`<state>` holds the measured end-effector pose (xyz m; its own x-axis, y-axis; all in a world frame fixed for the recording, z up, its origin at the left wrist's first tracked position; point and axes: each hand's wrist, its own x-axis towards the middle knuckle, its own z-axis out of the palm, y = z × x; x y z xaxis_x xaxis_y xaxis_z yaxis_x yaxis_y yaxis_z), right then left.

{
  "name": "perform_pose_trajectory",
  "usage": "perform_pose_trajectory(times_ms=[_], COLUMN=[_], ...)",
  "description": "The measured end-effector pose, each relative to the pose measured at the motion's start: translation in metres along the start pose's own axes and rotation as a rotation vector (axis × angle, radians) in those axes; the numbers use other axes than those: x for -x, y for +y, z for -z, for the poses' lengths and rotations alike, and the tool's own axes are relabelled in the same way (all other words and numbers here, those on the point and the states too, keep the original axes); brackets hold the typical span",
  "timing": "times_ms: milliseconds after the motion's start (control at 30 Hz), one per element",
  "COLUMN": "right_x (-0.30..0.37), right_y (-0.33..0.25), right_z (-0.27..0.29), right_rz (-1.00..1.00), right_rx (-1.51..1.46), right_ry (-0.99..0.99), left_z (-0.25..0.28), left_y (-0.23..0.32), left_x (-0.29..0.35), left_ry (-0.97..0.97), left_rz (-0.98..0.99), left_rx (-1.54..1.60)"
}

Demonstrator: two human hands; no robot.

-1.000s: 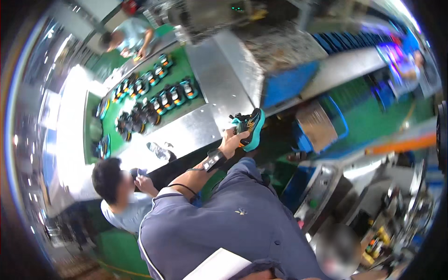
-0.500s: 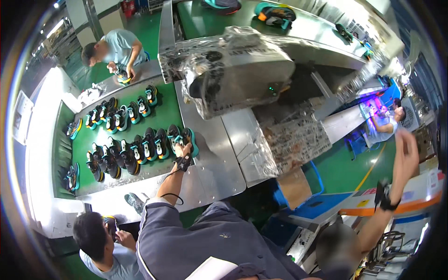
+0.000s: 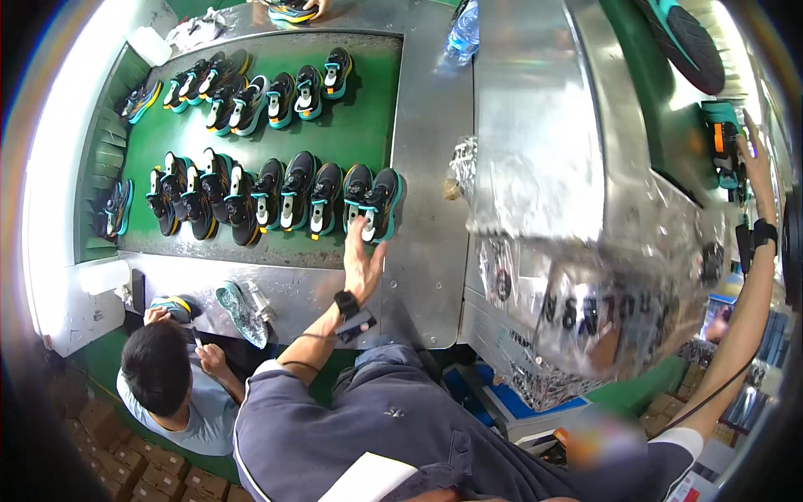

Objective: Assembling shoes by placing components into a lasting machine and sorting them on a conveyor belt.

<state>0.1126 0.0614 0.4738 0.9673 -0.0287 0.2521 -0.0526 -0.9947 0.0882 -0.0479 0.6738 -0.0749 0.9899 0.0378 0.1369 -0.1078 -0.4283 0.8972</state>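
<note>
The person's left hand (image 3: 361, 261) reaches up over the steel surface (image 3: 422, 167) to the near edge of the green belt (image 3: 351, 134), its fingers spread open and holding nothing. The fingertips sit just at the heel end of the black and teal shoe (image 3: 381, 203) that closes the near row (image 3: 268, 199) on its right side; whether they actually touch it is hard to tell from this angle. That shoe lies flat on its sole, its long axis running roughly away from the person, toe toward the far side of the belt and heel toward the hand, parallel to its neighbours. A second row of shoes (image 3: 251, 88) lies farther back on the belt.

The right hand (image 3: 755, 159) is stretched far out to the right, well apart from the belt, raised against a teal and orange shoe (image 3: 721, 142) that sits on the dark upper deck of the foil-wrapped machine (image 3: 585, 209). The fingers appear curled at the shoe's edge, but the fisheye rim distorts them too much to say if they grip it. That shoe's long axis runs up and down in the picture.

At lower left another person (image 3: 163, 385) sits bent over a shoe sole (image 3: 242, 314).
</note>
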Motion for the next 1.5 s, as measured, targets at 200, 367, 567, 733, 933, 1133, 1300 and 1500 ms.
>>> perform_pose_trajectory(times_ms=[200,367,567,733,933,1133,1300,1500], right_x=[0.0,0.098,0.182,0.343,0.542,0.738,0.879,0.987], right_y=[0.014,-0.068,-0.153,-0.165,-0.243,-0.321,-0.422,-0.473], right_z=[-0.02,-0.009,0.017,0.093,0.101,0.081,0.047,0.032], right_rz=[-0.141,-0.148,-0.341,-0.394,-0.546,-1.171,-1.279,-1.742], right_rx=[0.07,-0.34,-0.61,-0.769,-0.804,-0.499,-0.827,-0.324], right_ry=[-0.123,-0.137,0.418,0.719,0.827,0.975,1.415,1.704], left_z=[0.012,0.002,-0.002,-0.014,-0.057,-0.042,-0.061,-0.025], left_y=[0.045,0.094,0.202,0.292,0.401,0.436,0.438,0.418], left_x=[0.039,0.056,0.057,0.079,0.168,0.332,0.476,0.644], left_ry=[-0.445,-0.792,-1.106,-1.329,-1.759,-2.346,-2.387,-2.502], left_rz=[0.339,0.291,0.2,0.099,0.288,0.668,0.257,-0.323], left_rx=[0.425,0.544,0.638,1.047,1.192,0.896,0.78,0.705])
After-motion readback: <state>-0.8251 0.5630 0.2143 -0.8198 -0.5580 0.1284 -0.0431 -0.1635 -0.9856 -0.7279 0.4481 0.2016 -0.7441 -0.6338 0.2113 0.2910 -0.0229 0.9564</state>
